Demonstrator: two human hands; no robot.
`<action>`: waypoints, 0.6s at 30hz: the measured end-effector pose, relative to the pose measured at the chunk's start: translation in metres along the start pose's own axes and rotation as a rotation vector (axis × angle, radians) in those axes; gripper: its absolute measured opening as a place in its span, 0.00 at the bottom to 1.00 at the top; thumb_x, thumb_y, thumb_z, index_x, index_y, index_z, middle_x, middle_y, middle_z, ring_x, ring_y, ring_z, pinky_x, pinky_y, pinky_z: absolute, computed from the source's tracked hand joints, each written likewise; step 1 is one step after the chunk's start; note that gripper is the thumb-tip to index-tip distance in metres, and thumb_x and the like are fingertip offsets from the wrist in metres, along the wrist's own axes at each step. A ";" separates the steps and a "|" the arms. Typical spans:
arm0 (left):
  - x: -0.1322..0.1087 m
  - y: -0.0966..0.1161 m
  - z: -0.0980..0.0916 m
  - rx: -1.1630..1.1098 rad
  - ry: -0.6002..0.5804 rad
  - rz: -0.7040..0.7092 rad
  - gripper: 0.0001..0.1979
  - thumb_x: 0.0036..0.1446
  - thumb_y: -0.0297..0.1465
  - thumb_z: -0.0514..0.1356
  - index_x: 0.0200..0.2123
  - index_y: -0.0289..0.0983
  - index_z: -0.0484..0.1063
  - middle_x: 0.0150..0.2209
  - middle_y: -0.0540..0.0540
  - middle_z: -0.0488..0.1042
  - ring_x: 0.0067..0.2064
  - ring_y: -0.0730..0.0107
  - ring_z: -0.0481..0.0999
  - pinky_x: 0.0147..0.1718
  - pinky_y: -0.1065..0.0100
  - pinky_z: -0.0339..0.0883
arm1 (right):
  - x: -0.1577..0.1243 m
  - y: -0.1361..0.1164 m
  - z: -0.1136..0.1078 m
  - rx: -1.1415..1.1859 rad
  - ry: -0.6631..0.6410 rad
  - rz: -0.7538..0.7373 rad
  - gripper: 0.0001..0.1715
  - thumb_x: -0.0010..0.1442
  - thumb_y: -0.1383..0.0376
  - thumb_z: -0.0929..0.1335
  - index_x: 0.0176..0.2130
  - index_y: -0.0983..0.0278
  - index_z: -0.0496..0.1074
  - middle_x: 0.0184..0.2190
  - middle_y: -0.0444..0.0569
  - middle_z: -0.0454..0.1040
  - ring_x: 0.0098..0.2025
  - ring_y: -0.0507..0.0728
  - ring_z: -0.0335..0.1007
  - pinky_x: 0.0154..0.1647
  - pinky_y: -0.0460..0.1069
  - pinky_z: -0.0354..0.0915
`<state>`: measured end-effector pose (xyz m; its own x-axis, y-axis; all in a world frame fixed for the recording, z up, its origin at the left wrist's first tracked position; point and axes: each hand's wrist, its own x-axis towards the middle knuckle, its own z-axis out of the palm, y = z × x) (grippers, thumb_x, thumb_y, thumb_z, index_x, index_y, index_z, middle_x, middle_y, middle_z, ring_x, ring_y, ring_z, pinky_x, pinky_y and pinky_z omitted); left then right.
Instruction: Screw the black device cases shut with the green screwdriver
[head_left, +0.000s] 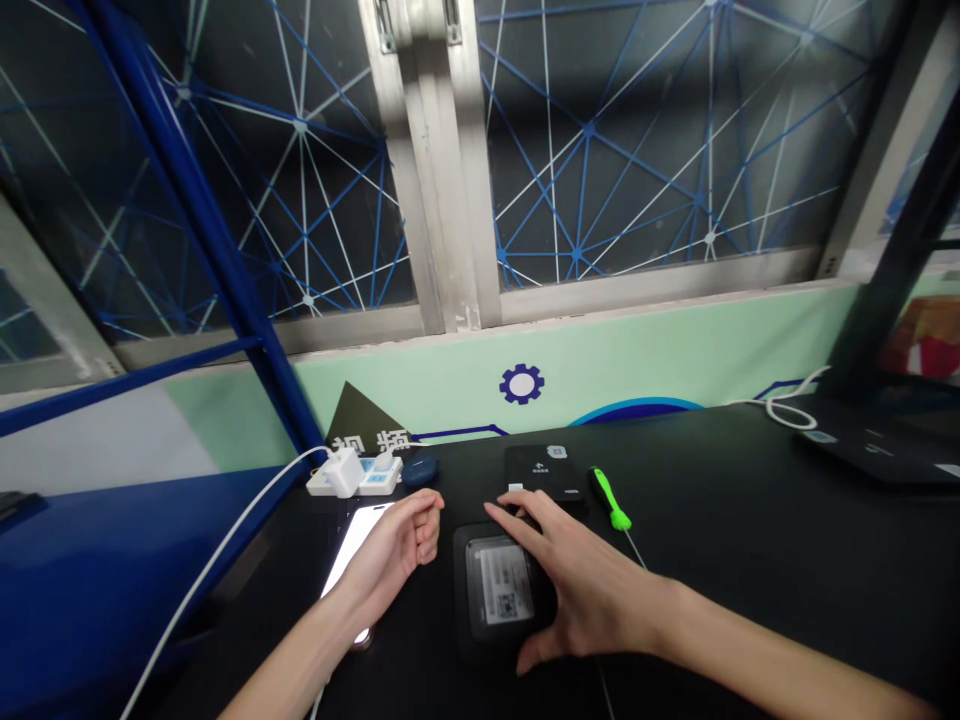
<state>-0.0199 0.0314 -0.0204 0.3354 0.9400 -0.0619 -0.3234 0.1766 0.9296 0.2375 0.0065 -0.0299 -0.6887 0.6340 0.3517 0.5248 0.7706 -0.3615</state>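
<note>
Our right hand (585, 580) spreads wide at three o'clock round the box (499, 590), likely to span it; our left hand (401, 550) curls closed at ten.

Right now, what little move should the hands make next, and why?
Perhaps slide the left hand over to the left edge of the nearer black box, to help steady it. The right hand is spread around the box's right side, but its left side has no hand on it. The left hand is loosely curled, apart from the box.
</note>
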 end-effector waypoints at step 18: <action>0.001 -0.001 0.000 0.036 0.012 -0.011 0.09 0.62 0.34 0.61 0.33 0.35 0.72 0.22 0.55 0.59 0.22 0.78 0.56 0.22 0.73 0.53 | 0.004 0.001 -0.008 -0.064 0.064 -0.116 0.57 0.48 0.43 0.73 0.66 0.63 0.55 0.57 0.57 0.67 0.59 0.66 0.64 0.69 0.67 0.21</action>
<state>-0.0189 0.0318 -0.0211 0.3284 0.9415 -0.0761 -0.2875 0.1764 0.9414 0.2395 0.0100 -0.0219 -0.7144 0.5416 0.4431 0.4756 0.8403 -0.2603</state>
